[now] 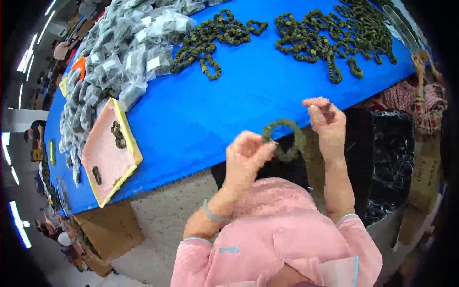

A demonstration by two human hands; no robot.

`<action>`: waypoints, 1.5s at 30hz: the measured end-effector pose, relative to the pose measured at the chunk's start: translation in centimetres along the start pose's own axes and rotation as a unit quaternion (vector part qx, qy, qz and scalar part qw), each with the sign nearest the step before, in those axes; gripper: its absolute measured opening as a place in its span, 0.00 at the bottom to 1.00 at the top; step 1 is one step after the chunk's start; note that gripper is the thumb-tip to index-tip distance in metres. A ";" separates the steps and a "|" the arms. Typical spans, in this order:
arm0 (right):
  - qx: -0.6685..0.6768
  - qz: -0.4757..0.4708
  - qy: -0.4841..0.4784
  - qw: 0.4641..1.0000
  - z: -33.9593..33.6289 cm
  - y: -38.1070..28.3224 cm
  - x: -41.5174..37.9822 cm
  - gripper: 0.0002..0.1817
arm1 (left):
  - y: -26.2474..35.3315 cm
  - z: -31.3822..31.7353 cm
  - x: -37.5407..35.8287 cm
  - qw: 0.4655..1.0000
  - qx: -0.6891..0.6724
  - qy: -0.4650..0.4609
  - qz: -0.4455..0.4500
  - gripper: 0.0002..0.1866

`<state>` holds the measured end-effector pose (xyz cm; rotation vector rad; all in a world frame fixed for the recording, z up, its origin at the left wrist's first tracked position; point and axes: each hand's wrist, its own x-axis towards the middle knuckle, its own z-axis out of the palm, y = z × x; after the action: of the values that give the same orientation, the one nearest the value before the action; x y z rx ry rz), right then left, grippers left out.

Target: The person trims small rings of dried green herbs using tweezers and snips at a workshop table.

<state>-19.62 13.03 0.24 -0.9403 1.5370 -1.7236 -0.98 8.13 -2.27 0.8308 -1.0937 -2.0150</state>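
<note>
The left hand (248,158) is pinching a bumpy green ring (295,130) by its side; the right hand (328,124) is hovering near the ring's opposite side—loosely curled, fingers parted. Beyond, a smooth blue table (201,124) is bearing heaped dark-green rings (306,40), wrinkled translucent bags (122,55) and a yellow-rimmed pink tray (107,143)—brown cardboard (107,227) is standing below on grey floor (167,205).

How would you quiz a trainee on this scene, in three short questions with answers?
1. Which of the person's hands holds the green ring?
2. True or false: dark green pieces lie in the yellow-rimmed tray.
3. What colour is the tabletop? A: white; B: blue; C: red.

Key: 1. The left hand. 2. True. 3. B.
</note>
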 end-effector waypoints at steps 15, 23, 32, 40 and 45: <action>0.064 0.094 -0.080 0.990 1.5 0.3 0.2 0.09 | 1.2 0.2 2.2 0.998 -0.042 0.010 0.056 0.09; -0.112 -0.076 -0.066 0.989 3.5 0.8 0.9 0.11 | 1.9 -1.0 2.3 0.986 0.091 0.051 0.134 0.09; -0.246 -0.215 -0.110 0.939 4.7 0.8 0.5 0.17 | 2.0 -1.7 2.9 0.922 0.268 0.098 0.261 0.11; -0.271 -0.184 -0.114 0.938 4.3 0.7 0.7 0.19 | 1.9 -1.4 3.6 0.917 0.289 0.101 0.255 0.11; -0.225 -0.170 -0.082 0.956 4.4 0.6 1.5 0.12 | 2.2 -1.4 4.0 0.887 0.348 0.104 0.286 0.12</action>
<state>-16.68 9.36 0.08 -1.6166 1.7688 -1.4843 -1.53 3.45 -1.82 0.8949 -1.7211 -1.0081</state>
